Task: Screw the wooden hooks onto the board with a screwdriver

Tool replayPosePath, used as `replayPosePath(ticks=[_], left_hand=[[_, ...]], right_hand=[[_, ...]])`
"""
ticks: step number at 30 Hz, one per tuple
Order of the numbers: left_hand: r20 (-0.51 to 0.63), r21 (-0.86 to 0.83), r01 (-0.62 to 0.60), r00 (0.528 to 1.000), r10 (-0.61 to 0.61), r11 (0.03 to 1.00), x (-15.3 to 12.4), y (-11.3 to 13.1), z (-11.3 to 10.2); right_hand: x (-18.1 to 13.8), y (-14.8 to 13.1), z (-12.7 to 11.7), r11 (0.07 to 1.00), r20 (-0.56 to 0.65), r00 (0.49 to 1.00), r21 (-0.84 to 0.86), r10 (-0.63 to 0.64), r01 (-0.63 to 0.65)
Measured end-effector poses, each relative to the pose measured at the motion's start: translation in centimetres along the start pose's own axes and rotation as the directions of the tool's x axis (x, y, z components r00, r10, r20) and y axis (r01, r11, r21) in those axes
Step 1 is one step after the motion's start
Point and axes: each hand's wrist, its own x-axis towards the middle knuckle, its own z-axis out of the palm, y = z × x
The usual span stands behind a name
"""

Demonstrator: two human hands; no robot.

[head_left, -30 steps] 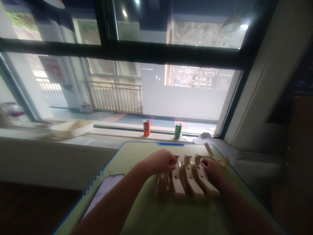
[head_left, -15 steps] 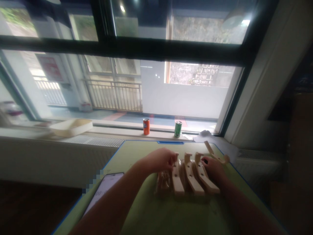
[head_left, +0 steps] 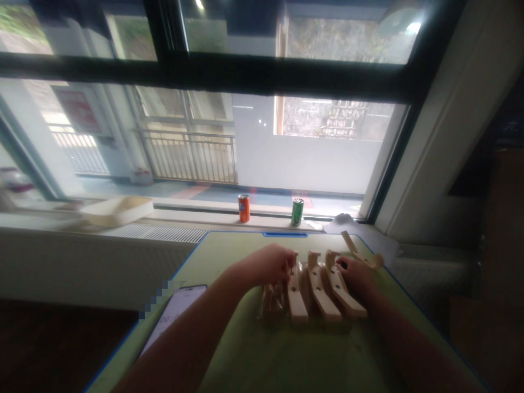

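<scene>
Your left hand (head_left: 273, 265) pinches narrowly, contents hidden, at the leftmost wooden hook (head_left: 297, 300). Your right hand (head_left: 356, 277), grip unclear, rests beside the rightmost hook (head_left: 347, 300), perhaps steadying the row on the worktop (head_left: 245, 355).

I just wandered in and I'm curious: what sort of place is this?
Probably an indoor work spot by a window; which kind of building, I can't tell. A green table bears curved wooden pieces, two drink cans stand on the sill.
</scene>
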Motion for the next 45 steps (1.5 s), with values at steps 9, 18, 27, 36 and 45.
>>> replayPosePath(ticks=[9,18,27,36,45], left_hand=[[-0.049,0.099,-0.038,0.998,0.043,0.994,0.4,-0.3,0.3],[-0.062,0.128,-0.042,0.997,0.050,0.991,0.3,0.3,0.3],[-0.079,0.131,0.011,0.997,0.000,0.991,0.2,1.1,0.2],[-0.134,0.259,-0.041,0.988,0.078,0.965,0.2,1.7,0.4],[-0.131,0.291,-0.034,0.989,0.075,0.956,0.4,1.5,0.7]], right_hand=[[0.0,-0.1,0.0,1.000,0.003,1.000,0.010,-0.011,0.011],[0.0,-0.1,-0.1,1.000,-0.002,1.000,-0.002,-0.019,0.019],[-0.1,-0.2,-0.1,1.000,-0.005,1.000,-0.006,-0.014,0.014],[0.1,-0.3,-0.3,1.000,0.010,1.000,-0.010,-0.004,0.005],[0.1,-0.1,0.0,1.000,0.004,1.000,-0.010,-0.007,0.007]])
